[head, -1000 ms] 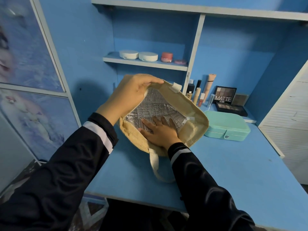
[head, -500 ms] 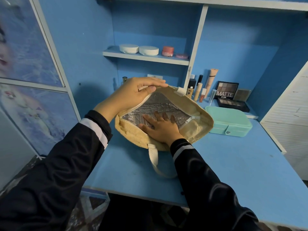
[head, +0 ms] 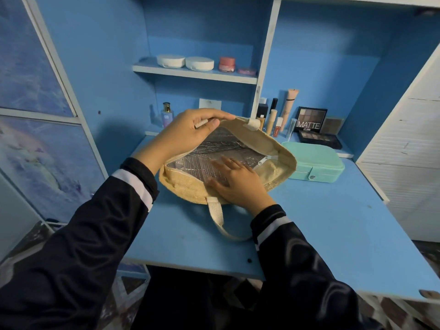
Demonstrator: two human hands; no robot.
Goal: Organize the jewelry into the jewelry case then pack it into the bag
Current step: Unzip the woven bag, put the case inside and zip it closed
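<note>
A tan woven bag (head: 278, 148) with a silver foil lining lies on the blue desk, its mouth held wide. My left hand (head: 188, 134) grips the upper rim and its white handle, lifting that side. My right hand (head: 238, 184) lies flat with fingers spread on the foil lining inside the mouth. The mint-green jewelry case (head: 316, 163) sits shut, snap fastened, on the desk just right of the bag and touching its side. No loose jewelry shows.
Behind the bag stand makeup tubes (head: 271, 117), a small bottle (head: 167, 114) and a MATTE eyeshadow palette (head: 310, 121). White and pink jars (head: 200, 63) rest on the upper shelf. The blue desk (head: 345, 234) reaches right to a white panel (head: 404, 148).
The bag has sunk lower onto the desk, and my left hand came down with its rim. My right hand stays flat inside. The view has tilted slightly downward.
</note>
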